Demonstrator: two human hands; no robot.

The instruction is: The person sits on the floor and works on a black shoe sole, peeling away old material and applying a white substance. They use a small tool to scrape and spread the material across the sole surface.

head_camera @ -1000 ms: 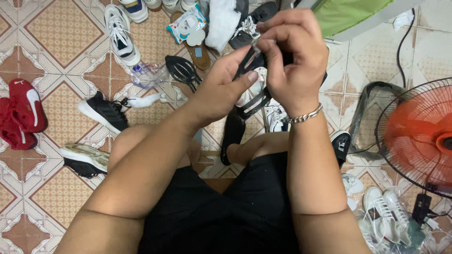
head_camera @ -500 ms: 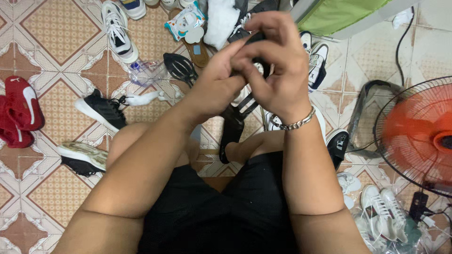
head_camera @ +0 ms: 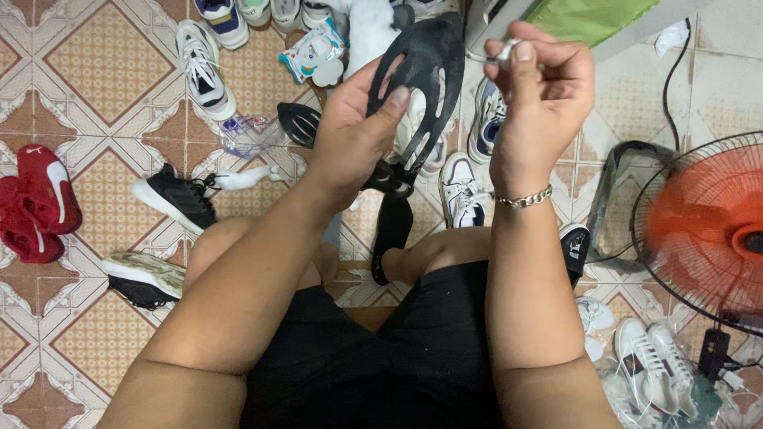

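The person sits on the tiled floor (head_camera: 87, 87) with both arms raised over their lap. The left hand (head_camera: 354, 135) grips a black slotted shoe part (head_camera: 425, 71), thumb pressed across its face, fingers curled behind it. The right hand (head_camera: 540, 87), a chain bracelet (head_camera: 524, 197) on its wrist, pinches a small silvery object (head_camera: 505, 52) between closed fingertips just beside the part's upper edge. Loose sneakers lie around: a black one (head_camera: 175, 199), a red pair (head_camera: 36, 202). An orange fan (head_camera: 707, 230) stands at the right
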